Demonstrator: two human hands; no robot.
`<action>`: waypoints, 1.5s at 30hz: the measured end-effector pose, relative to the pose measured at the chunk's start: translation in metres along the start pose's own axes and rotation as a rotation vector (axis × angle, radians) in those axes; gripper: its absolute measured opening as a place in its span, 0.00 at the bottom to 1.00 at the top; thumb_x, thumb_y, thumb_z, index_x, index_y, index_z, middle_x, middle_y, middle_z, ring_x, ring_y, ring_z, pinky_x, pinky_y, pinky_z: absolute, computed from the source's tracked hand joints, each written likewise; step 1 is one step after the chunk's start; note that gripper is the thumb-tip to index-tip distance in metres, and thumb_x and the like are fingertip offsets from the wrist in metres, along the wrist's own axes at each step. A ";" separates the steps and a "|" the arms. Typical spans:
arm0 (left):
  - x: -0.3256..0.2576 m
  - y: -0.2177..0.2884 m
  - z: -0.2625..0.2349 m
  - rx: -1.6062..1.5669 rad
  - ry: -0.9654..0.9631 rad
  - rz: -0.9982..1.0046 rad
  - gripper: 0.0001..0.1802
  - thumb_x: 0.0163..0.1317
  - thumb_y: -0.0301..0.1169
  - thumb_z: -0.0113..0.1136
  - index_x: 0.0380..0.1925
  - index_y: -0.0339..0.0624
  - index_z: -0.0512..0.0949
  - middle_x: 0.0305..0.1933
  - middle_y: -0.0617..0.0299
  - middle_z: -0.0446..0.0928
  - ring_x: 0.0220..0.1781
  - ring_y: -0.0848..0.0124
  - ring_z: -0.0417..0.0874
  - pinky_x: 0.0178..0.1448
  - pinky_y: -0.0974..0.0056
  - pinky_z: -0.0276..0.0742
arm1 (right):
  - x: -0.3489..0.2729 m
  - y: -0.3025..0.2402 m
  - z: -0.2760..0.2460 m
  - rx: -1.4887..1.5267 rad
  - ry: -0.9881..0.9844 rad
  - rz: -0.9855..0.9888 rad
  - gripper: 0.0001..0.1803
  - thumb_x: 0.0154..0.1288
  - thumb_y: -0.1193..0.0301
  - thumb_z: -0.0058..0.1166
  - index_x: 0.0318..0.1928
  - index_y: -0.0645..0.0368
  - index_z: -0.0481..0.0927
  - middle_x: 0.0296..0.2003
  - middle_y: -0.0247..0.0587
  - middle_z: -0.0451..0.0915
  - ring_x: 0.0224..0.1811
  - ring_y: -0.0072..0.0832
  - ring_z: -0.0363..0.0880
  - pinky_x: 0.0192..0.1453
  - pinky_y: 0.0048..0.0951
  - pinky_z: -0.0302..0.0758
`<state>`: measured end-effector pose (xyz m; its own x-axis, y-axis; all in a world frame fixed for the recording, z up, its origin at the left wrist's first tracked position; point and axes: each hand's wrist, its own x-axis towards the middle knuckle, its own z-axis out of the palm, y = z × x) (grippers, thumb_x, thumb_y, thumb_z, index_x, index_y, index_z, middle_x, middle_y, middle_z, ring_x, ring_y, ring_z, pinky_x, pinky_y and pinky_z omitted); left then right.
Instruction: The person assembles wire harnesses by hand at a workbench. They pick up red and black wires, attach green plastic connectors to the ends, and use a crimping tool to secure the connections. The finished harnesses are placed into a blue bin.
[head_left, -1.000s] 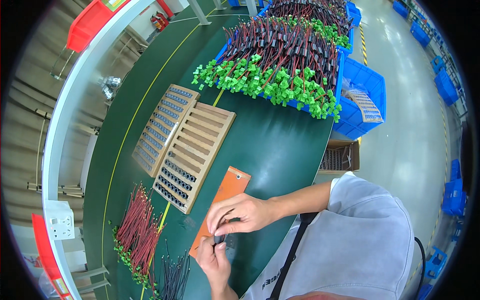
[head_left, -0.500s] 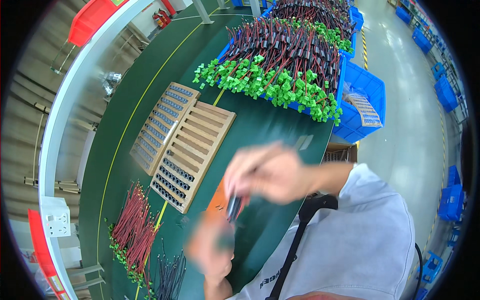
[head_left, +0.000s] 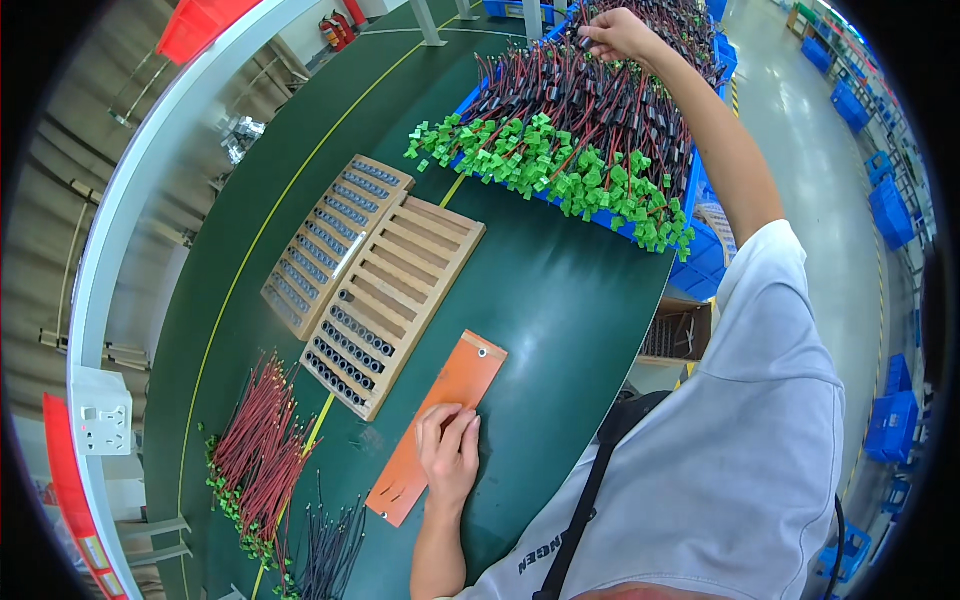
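My right hand [head_left: 612,32] pinches a wire in the far wire pile [head_left: 590,110]. My left hand [head_left: 450,455] lies open, pressing the orange plate [head_left: 470,375]. Picking stage; next calls for lifting one wire free.

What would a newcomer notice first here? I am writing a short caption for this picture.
The big heap of red-and-black wire leads with bright green plastic connectors at the far end of the table, where the right hand reaches in. Nearer, the left hand rests flat on an orange rectangular plate beside two slotted wooden trays.

Dark green worktable [head_left: 560,300], glossy grey-green floor [head_left: 830,170], blue crates [head_left: 888,425] alongside, daylight overhead.
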<state>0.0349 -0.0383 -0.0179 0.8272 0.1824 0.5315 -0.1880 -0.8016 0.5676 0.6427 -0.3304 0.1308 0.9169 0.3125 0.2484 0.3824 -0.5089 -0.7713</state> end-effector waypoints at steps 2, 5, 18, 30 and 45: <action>0.000 0.002 -0.002 0.013 0.004 -0.001 0.09 0.56 0.17 0.73 0.37 0.34 0.85 0.47 0.51 0.80 0.50 0.53 0.81 0.54 0.54 0.79 | 0.005 0.000 0.006 -0.165 -0.078 0.038 0.23 0.78 0.54 0.58 0.42 0.65 0.86 0.30 0.36 0.86 0.23 0.19 0.81 0.25 0.21 0.78; 0.000 0.002 -0.001 0.017 -0.012 0.010 0.09 0.56 0.17 0.73 0.37 0.33 0.85 0.47 0.51 0.80 0.50 0.53 0.82 0.54 0.54 0.79 | 0.006 0.014 -0.003 -0.351 0.071 -0.186 0.20 0.75 0.57 0.61 0.43 0.64 0.88 0.29 0.36 0.86 0.25 0.23 0.82 0.30 0.31 0.79; -0.003 -0.002 0.000 0.047 -0.017 -0.003 0.09 0.55 0.20 0.75 0.37 0.36 0.87 0.48 0.53 0.81 0.52 0.55 0.83 0.55 0.55 0.78 | -0.016 0.003 0.008 -0.475 -0.140 -0.381 0.19 0.77 0.62 0.58 0.60 0.60 0.84 0.50 0.44 0.89 0.53 0.33 0.87 0.62 0.36 0.80; -0.001 -0.001 0.001 0.050 -0.016 0.009 0.09 0.54 0.20 0.75 0.36 0.36 0.87 0.47 0.54 0.82 0.52 0.55 0.83 0.54 0.55 0.78 | -0.015 0.019 0.006 -0.299 -0.172 -0.360 0.21 0.73 0.65 0.63 0.61 0.61 0.82 0.49 0.45 0.89 0.54 0.32 0.87 0.62 0.36 0.81; -0.001 -0.002 0.000 0.054 -0.022 0.009 0.09 0.55 0.21 0.74 0.36 0.36 0.86 0.47 0.54 0.81 0.52 0.56 0.83 0.54 0.55 0.78 | -0.037 -0.009 0.007 -0.402 -0.076 -0.386 0.18 0.73 0.62 0.64 0.56 0.59 0.85 0.43 0.40 0.88 0.47 0.27 0.87 0.55 0.32 0.81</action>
<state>0.0339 -0.0367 -0.0196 0.8370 0.1634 0.5222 -0.1667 -0.8328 0.5278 0.6049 -0.3319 0.1241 0.6967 0.5858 0.4141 0.7157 -0.6071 -0.3453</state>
